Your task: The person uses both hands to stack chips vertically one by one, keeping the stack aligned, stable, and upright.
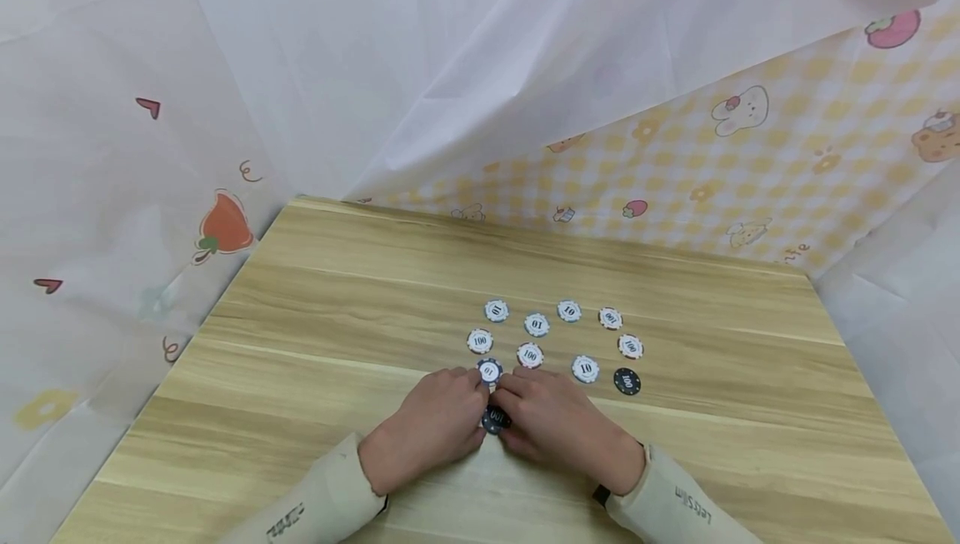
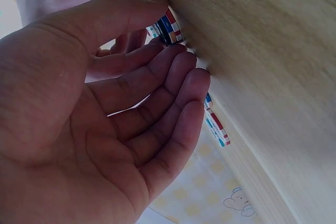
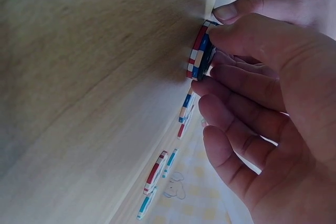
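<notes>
Both hands meet at a small stack of poker chips on the wooden table, with a black 100 chip (image 1: 496, 419) on top. Below it, the right wrist view shows a blue-edged chip and a red-and-white chip (image 3: 192, 59). My left hand (image 1: 441, 415) pinches the stack from the left with thumb and fingers. From the opposite side, my right hand (image 1: 557, 416) holds the same stack between thumb and fingertips. Just beyond the hands lies a blue-edged 10 chip (image 1: 490, 371). The fingers partly hide the stack.
Several chips lie spread beyond the hands, among them a red-edged 100 chip (image 1: 530, 355), a light-blue-edged 10 chip (image 1: 585, 369) and a second black chip (image 1: 627, 381). Printed cloth (image 1: 675, 169) hangs behind the table (image 1: 360, 277) and along its sides.
</notes>
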Demonstrator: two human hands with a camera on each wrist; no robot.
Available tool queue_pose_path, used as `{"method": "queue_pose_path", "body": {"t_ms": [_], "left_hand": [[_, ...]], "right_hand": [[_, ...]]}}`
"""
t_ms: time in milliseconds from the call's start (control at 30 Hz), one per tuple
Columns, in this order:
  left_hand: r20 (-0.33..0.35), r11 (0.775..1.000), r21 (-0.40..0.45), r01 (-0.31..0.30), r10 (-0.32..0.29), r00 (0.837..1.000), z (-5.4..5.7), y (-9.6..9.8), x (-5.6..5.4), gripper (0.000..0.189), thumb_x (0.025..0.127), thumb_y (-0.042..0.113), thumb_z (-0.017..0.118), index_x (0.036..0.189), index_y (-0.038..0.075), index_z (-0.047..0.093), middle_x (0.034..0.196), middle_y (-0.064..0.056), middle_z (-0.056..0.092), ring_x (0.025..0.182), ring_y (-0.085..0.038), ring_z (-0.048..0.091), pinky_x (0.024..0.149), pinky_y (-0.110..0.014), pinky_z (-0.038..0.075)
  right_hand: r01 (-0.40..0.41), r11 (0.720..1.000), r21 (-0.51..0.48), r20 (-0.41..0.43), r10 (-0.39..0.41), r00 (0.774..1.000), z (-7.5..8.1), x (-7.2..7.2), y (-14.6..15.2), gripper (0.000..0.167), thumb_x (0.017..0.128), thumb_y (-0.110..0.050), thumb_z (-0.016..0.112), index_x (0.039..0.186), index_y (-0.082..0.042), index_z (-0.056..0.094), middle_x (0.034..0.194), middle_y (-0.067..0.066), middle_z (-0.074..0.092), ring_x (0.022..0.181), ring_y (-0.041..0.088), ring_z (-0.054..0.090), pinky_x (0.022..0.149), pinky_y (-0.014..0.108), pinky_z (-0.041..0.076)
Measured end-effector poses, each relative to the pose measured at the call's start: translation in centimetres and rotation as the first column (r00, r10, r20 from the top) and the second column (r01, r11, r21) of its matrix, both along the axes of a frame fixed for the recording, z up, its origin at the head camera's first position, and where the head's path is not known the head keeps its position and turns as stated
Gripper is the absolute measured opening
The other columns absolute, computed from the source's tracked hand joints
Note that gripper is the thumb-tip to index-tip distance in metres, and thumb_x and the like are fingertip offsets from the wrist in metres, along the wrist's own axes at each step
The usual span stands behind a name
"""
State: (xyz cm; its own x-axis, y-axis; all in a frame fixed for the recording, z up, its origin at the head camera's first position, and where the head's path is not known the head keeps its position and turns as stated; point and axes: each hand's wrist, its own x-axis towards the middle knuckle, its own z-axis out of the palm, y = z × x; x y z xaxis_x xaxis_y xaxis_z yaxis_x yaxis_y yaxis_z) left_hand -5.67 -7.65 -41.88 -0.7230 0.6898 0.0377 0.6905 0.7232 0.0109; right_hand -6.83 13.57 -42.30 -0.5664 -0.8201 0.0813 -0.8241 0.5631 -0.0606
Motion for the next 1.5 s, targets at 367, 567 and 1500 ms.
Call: {"method": "queue_pose_path", "body": {"t_ms": [367,567,1500], "left_hand": [[0.010,1.000,0.006,-0.007,0.007,1.000,-0.1,0.0,-0.1,0.032,0.089,0.029,0.087,0.102,0.002,0.077,0.088,-0.004,0.067,0.073,-0.017,0.061,0.066,-0.033,0.054],[0.017,1.000,-0.002,-0.010,0.010,1.000,-0.1,0.0,-0.1,0.034,0.089,0.032,0.088,0.101,0.002,0.077,0.087,-0.004,0.066,0.073,-0.016,0.060,0.066,-0.032,0.053],[0.022,0.999,-0.036,-0.011,0.012,1.000,-0.2,0.1,0.0,0.034,0.088,0.032,0.088,0.101,0.001,0.079,0.088,-0.005,0.068,0.075,-0.016,0.062,0.069,-0.031,0.056]], "right_hand": [[-0.006,0.999,-0.040,-0.003,0.006,1.000,-0.1,-0.1,0.1,0.028,0.094,-0.036,0.083,0.111,-0.014,0.078,0.103,-0.004,0.072,0.089,0.014,0.063,0.075,0.031,0.056],[0.017,0.999,-0.050,-0.002,-0.018,1.000,0.2,-0.1,0.6,0.024,0.093,-0.033,0.083,0.106,-0.014,0.076,0.101,-0.004,0.071,0.088,0.013,0.064,0.078,0.032,0.057],[0.210,0.971,-0.113,-0.038,-0.215,0.976,0.4,0.5,8.6,0.026,0.089,-0.024,0.087,0.110,-0.010,0.080,0.109,0.002,0.075,0.100,0.021,0.072,0.087,0.044,0.061]]}}
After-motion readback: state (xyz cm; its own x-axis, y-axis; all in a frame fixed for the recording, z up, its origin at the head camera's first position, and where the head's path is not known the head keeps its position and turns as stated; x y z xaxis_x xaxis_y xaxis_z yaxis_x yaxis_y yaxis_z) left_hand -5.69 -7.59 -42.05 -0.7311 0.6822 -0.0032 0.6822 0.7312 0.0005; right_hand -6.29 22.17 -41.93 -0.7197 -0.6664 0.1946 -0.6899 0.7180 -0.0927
